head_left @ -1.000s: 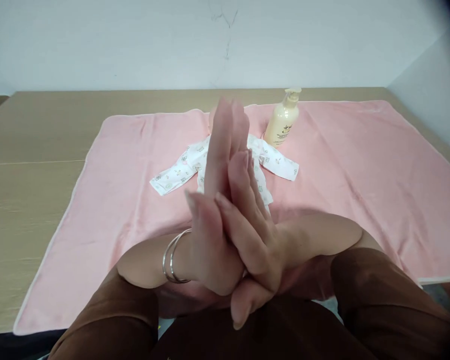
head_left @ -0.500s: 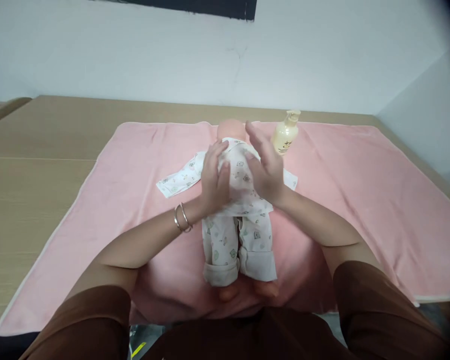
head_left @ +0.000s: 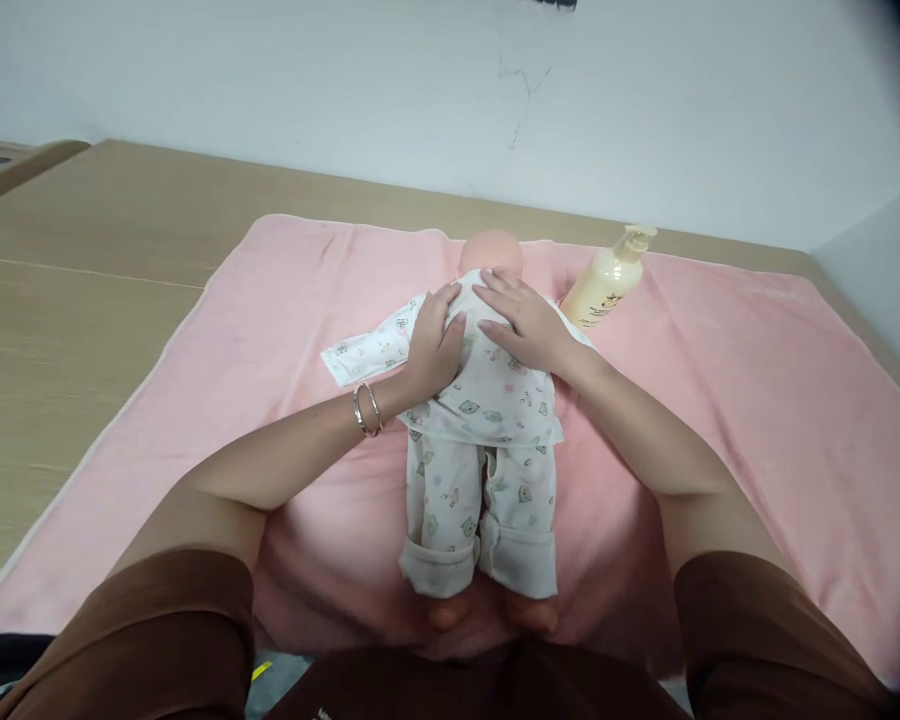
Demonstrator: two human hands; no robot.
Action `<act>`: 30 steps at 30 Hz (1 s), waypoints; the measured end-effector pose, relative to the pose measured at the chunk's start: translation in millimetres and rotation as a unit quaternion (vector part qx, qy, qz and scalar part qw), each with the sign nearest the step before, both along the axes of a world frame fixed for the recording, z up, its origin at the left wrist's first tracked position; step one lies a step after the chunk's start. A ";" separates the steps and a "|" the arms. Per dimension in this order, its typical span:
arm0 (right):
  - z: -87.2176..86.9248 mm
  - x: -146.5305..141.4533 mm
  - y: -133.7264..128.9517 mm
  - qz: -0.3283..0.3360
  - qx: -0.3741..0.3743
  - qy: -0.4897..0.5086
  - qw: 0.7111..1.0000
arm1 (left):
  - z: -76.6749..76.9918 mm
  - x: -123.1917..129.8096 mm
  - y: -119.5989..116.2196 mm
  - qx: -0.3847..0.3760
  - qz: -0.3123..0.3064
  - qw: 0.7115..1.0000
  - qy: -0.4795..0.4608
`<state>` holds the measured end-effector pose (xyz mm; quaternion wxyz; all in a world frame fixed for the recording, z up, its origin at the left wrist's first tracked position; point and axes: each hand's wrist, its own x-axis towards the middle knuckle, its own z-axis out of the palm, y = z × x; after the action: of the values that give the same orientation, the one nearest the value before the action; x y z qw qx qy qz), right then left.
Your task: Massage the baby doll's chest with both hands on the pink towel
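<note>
A baby doll point(head_left: 490, 253) lies face down, its head away from me, in a white printed top point(head_left: 487, 405) and matching trousers point(head_left: 450, 500) with rolled cuffs. My left hand point(head_left: 436, 345) rests on the left side of the doll's upper back, fingers apart, two silver bangles on the wrist. On the right side of the upper back lies my right hand point(head_left: 523, 320), its fingers spread over the cloth. Neither hand grips anything. The doll's bare feet point(head_left: 450, 612) poke out of the cuffs near my body.
The doll is on a pink blanket point(head_left: 750, 400) spread over a wooden table point(head_left: 60, 270). A pale yellow pump bottle point(head_left: 606, 285) is just beyond my right hand. Behind the table stands a white wall point(head_left: 307, 100).
My right hand has come down onto the doll's back and lies flatter. My left hand remains on the left side. The camera view has tilted down and shifted a little.
</note>
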<state>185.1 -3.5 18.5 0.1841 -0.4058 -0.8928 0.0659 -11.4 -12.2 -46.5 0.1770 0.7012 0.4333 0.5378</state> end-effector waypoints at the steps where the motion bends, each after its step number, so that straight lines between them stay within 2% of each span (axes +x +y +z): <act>1: -2.7 -2.4 -7.1 -0.046 0.002 0.007 0.999 | -1.0 -0.7 0.2 -0.007 0.000 1.000 0.000; 3: -7.8 -11.2 -27.9 -0.133 0.026 0.023 0.991 | -2.3 -1.7 -0.6 -0.012 -0.005 1.000 -0.005; 4: -9.1 -16.2 -38.7 -0.138 0.039 0.023 0.989 | -2.5 -1.9 -1.7 -0.012 -0.008 1.000 -0.008; 5: -9.4 -20.7 -47.4 -0.117 0.052 0.017 0.992 | -2.4 -2.0 -3.0 -0.010 -0.010 1.000 -0.011; 7: -7.6 -25.5 -53.9 -0.026 0.063 -0.003 0.998 | -1.7 -1.9 -6.0 -0.004 -0.012 1.000 -0.018; 9: -5.2 -23.6 -44.7 0.053 0.053 -0.019 0.997 | -0.8 -1.8 -8.1 -0.001 -0.012 1.000 -0.022; 10: -4.6 -20.7 -36.8 0.062 0.042 -0.020 0.997 | -0.5 -1.9 -8.6 -0.001 -0.011 1.000 -0.023; 11: -4.8 -17.5 -28.9 0.044 0.031 -0.015 0.998 | -0.3 -2.0 -8.8 -0.004 -0.010 1.000 -0.023; 13: -6.8 -13.1 -20.4 -0.034 0.016 0.002 0.999 | 0.0 -2.5 -8.7 -0.013 -0.010 1.000 -0.021; 15: -9.4 -14.6 -27.4 -0.101 0.022 0.017 0.995 | 0.4 -3.0 -8.7 -0.018 -0.010 1.000 -0.018; 16: -10.5 -17.5 -36.2 -0.109 0.031 0.020 0.993 | 0.7 -3.2 -8.9 -0.017 -0.011 1.000 -0.019; 17: -11.3 -21.1 -46.7 -0.098 0.043 0.018 0.994 | 1.0 -3.3 -9.2 -0.014 -0.013 1.000 -0.020; 20: -11.4 -28.7 -70.2 -0.006 0.069 0.009 0.998 | 1.7 -3.3 -10.4 -0.008 -0.013 1.000 -0.024; 22: -10.2 -25.9 -66.7 0.049 0.068 0.003 0.996 | 1.7 -3.5 -10.8 -0.011 -0.011 1.000 -0.025; 24: -9.3 -17.1 -48.6 0.059 0.049 0.000 0.997 | 1.2 -3.8 -10.5 -0.012 -0.009 1.000 -0.022; 25: -9.3 -11.9 -37.8 0.046 0.034 -0.001 0.998 | 0.9 -4.0 -10.0 -0.011 -0.009 1.000 -0.020; 27: -10.3 -3.9 -21.8 -0.026 0.004 0.011 1.000 | -0.2 -4.6 -8.5 -0.011 -0.008 1.000 -0.014; 30: -12.9 -5.5 -28.5 -0.163 0.006 0.035 0.986 | -3.7 -5.5 -5.0 -0.019 -0.011 1.000 0.003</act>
<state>179.6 -32.0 5.7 0.2257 -0.5426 -0.8079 0.0441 -16.9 -17.2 -50.3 0.1951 0.7039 0.4361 0.5256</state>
